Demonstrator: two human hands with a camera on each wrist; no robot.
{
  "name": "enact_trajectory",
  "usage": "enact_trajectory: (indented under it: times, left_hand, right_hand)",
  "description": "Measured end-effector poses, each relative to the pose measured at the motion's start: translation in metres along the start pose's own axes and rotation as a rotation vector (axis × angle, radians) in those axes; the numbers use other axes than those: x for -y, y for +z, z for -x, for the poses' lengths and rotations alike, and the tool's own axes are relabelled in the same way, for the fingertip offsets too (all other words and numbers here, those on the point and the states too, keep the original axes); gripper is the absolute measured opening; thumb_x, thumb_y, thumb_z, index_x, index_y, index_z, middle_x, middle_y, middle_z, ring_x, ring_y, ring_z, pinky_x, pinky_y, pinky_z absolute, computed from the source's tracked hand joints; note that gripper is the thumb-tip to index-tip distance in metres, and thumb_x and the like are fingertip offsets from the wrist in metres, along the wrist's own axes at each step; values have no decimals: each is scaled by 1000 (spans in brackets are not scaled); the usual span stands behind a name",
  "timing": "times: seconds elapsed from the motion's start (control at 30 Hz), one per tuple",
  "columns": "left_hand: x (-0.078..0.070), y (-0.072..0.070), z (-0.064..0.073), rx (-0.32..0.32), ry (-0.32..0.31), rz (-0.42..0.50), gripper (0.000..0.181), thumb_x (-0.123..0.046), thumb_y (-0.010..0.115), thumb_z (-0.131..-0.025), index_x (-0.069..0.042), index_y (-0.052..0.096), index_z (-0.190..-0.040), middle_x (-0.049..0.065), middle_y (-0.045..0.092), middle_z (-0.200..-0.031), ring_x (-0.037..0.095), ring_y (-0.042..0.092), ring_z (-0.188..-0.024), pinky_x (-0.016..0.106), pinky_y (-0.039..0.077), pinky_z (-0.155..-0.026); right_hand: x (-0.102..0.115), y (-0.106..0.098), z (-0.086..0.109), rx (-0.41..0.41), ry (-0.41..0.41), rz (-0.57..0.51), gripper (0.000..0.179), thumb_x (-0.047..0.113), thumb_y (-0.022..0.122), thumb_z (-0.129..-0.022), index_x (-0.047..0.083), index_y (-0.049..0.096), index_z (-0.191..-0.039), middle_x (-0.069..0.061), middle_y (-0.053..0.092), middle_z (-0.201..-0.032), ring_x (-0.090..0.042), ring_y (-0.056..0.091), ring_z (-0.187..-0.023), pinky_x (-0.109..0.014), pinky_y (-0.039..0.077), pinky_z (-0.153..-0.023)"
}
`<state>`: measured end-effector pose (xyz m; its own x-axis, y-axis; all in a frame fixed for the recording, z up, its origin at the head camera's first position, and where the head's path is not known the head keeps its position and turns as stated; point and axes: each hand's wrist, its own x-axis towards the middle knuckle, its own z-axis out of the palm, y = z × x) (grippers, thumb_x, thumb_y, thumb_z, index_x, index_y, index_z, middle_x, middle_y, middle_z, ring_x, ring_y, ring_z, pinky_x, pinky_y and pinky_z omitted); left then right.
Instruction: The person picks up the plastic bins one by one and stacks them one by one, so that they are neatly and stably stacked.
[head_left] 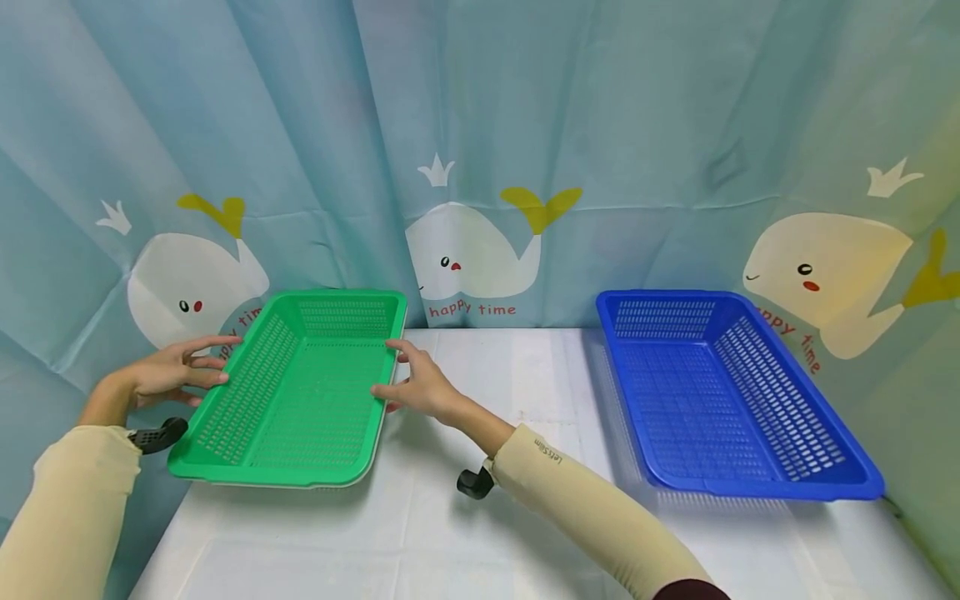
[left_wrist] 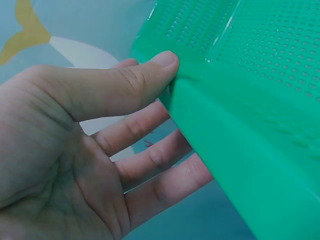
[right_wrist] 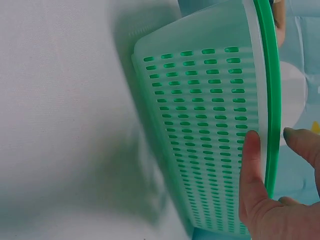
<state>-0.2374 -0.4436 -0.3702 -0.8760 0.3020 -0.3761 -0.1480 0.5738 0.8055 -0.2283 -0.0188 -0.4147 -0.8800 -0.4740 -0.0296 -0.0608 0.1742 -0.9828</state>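
A green plastic basket (head_left: pixel 330 408) with perforated walls sits nested in a whitish basket (right_wrist: pixel 200 35), whose pale edge shows just under the green rim. At the left rim is my left hand (head_left: pixel 168 373), its thumb on the rim and its other fingers behind and below it. My right hand (head_left: pixel 423 385) grips the right rim between thumb and fingers. In the right wrist view, one finger (right_wrist: pixel 251 155) lies against the whitish outer wall. Nothing lies inside the green basket.
A blue perforated basket (head_left: pixel 690 400) stands at the right with a pale basket under it. A white cloth (head_left: pixel 495 533) covers the table. Behind hangs a light blue curtain (head_left: pixel 637 125) with whale prints. The green basket's left side reaches past the table's left edge.
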Motion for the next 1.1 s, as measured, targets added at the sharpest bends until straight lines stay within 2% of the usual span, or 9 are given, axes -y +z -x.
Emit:
enact_trajectory:
  times: [0.2,0.47,0.63,0.9,1.0,1.1]
  left_hand:
    - [3,0,1,-1,8,-18,76,-19,66,-102,-27,24,-165,36,14,-161,26,51,-124,45,58,-81]
    - [5,-2,3,-4,8,-15,73,-19,66,-102,-28,27,-164,34,14,-160,13,55,-113,44,58,-79]
    - [4,-1,2,-6,11,-8,71,-17,66,-102,-30,30,-163,33,14,-161,11,57,-110,43,58,-76]
    - [-2,7,-1,-25,2,-13,77,-19,71,-99,-18,29,-164,34,19,-159,16,61,-107,42,60,-73]
    - [-6,12,-4,-33,4,-14,80,-20,73,-98,-14,27,-164,34,22,-158,19,61,-107,43,60,-73]
    - [-9,17,-7,-37,13,-15,82,-19,74,-97,-10,27,-163,34,24,-158,24,61,-110,45,61,-74]
  right_hand:
    - [1,1,0,19,3,27,85,8,80,-90,7,32,-160,-23,39,-155,-31,76,-78,-46,46,-110]
    - [2,0,-1,38,11,48,85,9,80,-91,4,31,-160,-21,40,-154,-30,76,-79,-48,46,-110]
    - [1,-1,-2,38,20,29,84,8,80,-91,6,32,-160,-20,40,-154,-27,76,-78,-42,52,-104]
    - [2,-7,2,31,53,33,84,9,81,-90,10,34,-160,-20,42,-149,-27,76,-79,-36,57,-95]
    - [3,-14,4,35,63,41,84,9,81,-90,9,35,-160,-21,42,-148,-29,76,-79,-37,57,-96]
    - [3,-22,7,47,68,62,84,9,81,-90,8,34,-160,-20,41,-148,-28,76,-79,-40,54,-101]
